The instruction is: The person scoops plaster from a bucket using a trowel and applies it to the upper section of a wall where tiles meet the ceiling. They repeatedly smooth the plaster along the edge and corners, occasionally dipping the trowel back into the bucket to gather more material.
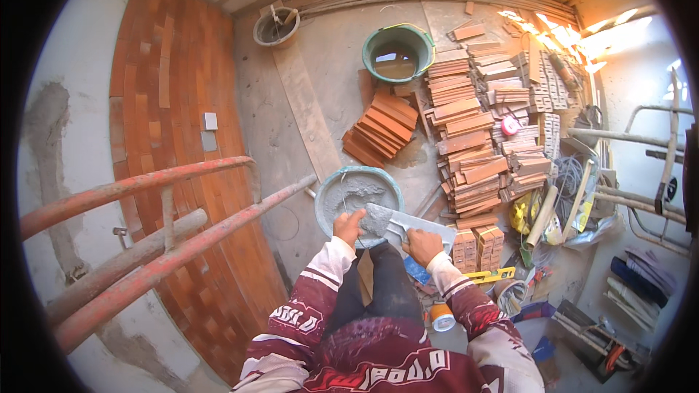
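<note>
My right hand (424,246) is closed around the handle of a flat rectangular plastering trowel (438,229), its blade tilted over the near right rim of a bucket. Grey mortar (376,220) clings to the trowel's far end, close beside my left hand (348,226). The fingers of that hand are curled together at the bucket's near side; what they grip is too small to make out. Below both hands, the round bucket (321,207) holds wet grey mortar (358,188) with a hollow scooped in it.
Stacked terracotta tiles (466,127) run along the right; a looser pile (382,127) lies ahead. Beyond it stands a green bucket (369,58) of murky water. Red metal rails (167,256) cross at left before a tiled wall (156,138). A yellow level (489,275) lies right.
</note>
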`<state>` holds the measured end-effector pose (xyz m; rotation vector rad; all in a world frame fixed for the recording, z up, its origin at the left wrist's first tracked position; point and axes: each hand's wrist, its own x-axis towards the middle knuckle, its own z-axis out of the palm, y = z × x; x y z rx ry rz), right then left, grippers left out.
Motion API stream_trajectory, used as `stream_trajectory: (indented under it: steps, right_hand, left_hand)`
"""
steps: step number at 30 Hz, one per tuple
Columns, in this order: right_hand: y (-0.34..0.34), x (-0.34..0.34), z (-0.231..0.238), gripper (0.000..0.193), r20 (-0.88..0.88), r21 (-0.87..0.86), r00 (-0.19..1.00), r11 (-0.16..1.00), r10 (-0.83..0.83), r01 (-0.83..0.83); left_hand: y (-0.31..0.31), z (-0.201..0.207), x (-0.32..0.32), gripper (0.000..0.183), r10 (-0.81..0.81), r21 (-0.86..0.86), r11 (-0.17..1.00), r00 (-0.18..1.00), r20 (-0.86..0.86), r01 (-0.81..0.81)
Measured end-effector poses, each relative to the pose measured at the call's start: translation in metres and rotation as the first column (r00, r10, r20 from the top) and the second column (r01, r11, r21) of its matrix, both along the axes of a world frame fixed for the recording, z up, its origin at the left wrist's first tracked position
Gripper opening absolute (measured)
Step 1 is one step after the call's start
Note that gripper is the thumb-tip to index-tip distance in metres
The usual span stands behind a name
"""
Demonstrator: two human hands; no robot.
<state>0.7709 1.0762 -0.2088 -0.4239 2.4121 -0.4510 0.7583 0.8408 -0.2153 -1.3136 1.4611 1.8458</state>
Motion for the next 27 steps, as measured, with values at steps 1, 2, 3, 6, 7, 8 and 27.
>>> stream_trajectory:
  steps: [1, 2, 3, 6, 7, 8, 27]
  right_hand:
    - [-0.005, -0.007, 0.014, 0.027, -0.012, -0.007, 1.000, 1.000, 0.011, -0.011]
    - [-0.009, -0.015, 0.026, 0.026, -0.019, -0.011, 1.000, 1.000, 0.021, -0.021]
    - [-0.013, -0.023, 0.039, 0.026, -0.026, -0.014, 0.999, 0.999, 0.030, -0.030]
    - [-0.026, -0.055, 0.070, 0.025, -0.087, 0.000, 0.995, 0.999, 0.043, -0.043]
    - [-0.033, -0.065, 0.079, 0.025, -0.100, -0.002, 0.994, 0.999, 0.041, -0.041]
    - [-0.040, -0.080, 0.092, 0.027, -0.078, 0.028, 0.995, 0.998, 0.056, -0.054]
    - [-0.152, -0.290, 0.227, 0.027, -0.334, -0.119, 0.938, 0.983, 0.091, -0.138]
  left_hand:
    - [-0.006, 0.017, -0.006, 0.021, 0.000, 0.008, 1.000, 1.000, -0.011, 0.000]
    - [-0.008, 0.027, -0.011, 0.027, 0.057, -0.004, 0.998, 0.995, -0.082, -0.057]
    - [-0.013, 0.040, -0.016, 0.025, 0.081, 0.038, 0.996, 0.992, -0.098, -0.077]
    - [-0.034, 0.077, -0.048, 0.017, 0.162, 0.160, 0.977, 0.977, -0.141, -0.139]
    - [-0.039, 0.091, -0.059, 0.016, 0.165, 0.169, 0.975, 0.976, -0.142, -0.140]
    - [-0.043, 0.103, -0.070, 0.017, 0.173, 0.182, 0.972, 0.975, -0.143, -0.145]
    - [-0.154, 0.238, -0.224, 0.020, 0.482, 0.398, 0.848, 0.822, -0.302, -0.351]
